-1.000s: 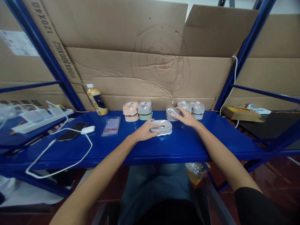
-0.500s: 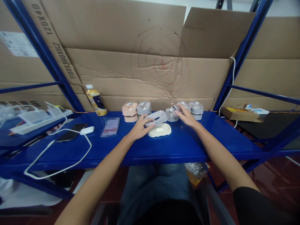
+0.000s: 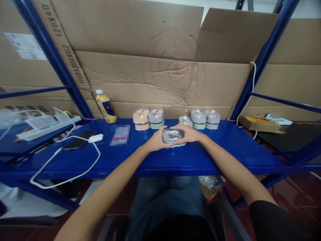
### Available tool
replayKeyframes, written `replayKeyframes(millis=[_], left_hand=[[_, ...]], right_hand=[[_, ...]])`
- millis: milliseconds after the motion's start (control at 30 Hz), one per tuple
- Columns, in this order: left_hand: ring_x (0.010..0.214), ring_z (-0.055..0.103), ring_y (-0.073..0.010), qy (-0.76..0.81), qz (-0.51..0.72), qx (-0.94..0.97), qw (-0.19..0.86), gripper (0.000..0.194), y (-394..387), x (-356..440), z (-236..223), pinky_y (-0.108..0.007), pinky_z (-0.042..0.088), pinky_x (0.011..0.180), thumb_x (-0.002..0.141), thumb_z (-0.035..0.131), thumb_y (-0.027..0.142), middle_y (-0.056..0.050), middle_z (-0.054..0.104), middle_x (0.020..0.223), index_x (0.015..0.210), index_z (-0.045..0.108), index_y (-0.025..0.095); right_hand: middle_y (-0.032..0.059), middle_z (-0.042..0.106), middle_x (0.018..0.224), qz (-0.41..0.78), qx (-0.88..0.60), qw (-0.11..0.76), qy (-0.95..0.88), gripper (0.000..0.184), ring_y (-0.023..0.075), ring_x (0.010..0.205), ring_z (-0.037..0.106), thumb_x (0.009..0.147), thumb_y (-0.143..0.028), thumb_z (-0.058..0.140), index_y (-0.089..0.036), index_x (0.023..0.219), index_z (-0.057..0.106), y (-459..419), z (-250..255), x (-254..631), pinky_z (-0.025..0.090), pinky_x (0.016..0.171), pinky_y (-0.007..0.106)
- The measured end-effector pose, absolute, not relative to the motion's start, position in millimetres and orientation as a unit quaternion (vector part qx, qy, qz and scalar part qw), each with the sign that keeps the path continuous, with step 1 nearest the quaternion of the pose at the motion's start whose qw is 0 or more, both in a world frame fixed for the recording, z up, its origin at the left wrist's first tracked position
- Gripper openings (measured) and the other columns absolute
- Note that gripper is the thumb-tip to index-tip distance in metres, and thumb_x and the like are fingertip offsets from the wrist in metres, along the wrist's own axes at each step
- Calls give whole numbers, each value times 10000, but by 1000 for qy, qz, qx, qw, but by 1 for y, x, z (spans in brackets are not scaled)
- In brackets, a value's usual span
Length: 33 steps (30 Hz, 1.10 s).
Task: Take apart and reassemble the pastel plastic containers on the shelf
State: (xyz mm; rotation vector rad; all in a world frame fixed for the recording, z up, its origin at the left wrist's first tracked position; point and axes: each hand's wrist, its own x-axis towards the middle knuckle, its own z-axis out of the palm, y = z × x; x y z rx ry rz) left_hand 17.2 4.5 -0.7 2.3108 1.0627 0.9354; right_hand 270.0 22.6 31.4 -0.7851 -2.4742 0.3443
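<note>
In the head view my left hand and my right hand grip a small grey oval box from its two sides. Its top looks clear, with something pale and shiny showing at the centre. Under it, a thin edge of the cream oval piece shows; the rest of that piece is hidden. I cannot tell whether the box rests on it or is held just above. Behind my right hand stands a low grey box.
At the back stand two-tier boxes: a peach one, grey-and-green ones and a grey one. Left of them are a yellow bottle, a blurred-out packet, a phone and a looping white cable.
My right hand has come from the boxes at the back right to the middle. My left hand and the grey oval piece it held have lowered; both hands now grip the box.
</note>
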Motion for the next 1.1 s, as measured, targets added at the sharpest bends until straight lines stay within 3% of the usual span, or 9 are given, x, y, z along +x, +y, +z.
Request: replayKeyframes(millis=[233, 333, 467, 700, 933, 1100], left_hand=[[1392, 520, -408, 396, 299, 847, 188, 1100, 2, 14, 1, -532, 445, 1136, 674, 880, 592, -192, 504, 1538, 1553, 358, 185], [1364, 535, -376, 358, 269, 882, 147, 975, -7, 3, 5, -513, 438, 1145, 768, 824, 539, -164, 531, 1498, 1571, 376, 215], [1178, 624, -341, 419, 230, 877, 44, 738, -29, -8, 10, -494, 516, 1019, 924, 678, 459, -142, 584, 1313, 1587, 407, 282], [1175, 566, -412, 467, 154, 854, -173, 542, -19, 32, 27, -485, 480, 953, 926, 709, 460, -218, 583, 1225, 1366, 625, 156], [1208, 529, -406, 476, 106, 843, -226, 442, 41, 76, 37, -468, 405, 999, 949, 674, 383, -257, 632, 1222, 1253, 665, 62], [1281, 506, -399, 486, 161, 826, -235, 488, 55, 70, 47, -481, 354, 1078, 1021, 497, 408, -273, 612, 1301, 1329, 611, 47]], right_hand=[[114, 638, 1329, 146, -284, 239, -917, 884, 306, 1221, 632, 721, -537, 889, -271, 1499, 565, 34, 19, 268, 484, 1100, 496], [118, 615, 1355, 128, -301, 259, -909, 873, 312, 1249, 617, 714, -553, 891, -276, 1482, 582, 31, 19, 269, 467, 1125, 503], [136, 593, 1376, 65, -348, 301, -885, 747, 333, 1282, 593, 730, -484, 896, -242, 1392, 649, 28, 22, 276, 451, 1141, 524], [114, 682, 1120, -22, -439, 419, -794, 319, 285, 1070, 657, 874, -355, 722, -200, 1152, 727, 27, 36, 291, 522, 1002, 465], [91, 704, 1010, -19, -466, 438, -769, 202, 247, 939, 664, 866, -316, 699, -194, 1022, 740, 24, 39, 295, 519, 935, 429], [81, 709, 1002, -18, -465, 436, -770, 193, 234, 917, 664, 864, -311, 695, -201, 1014, 743, 24, 37, 292, 525, 915, 411]])
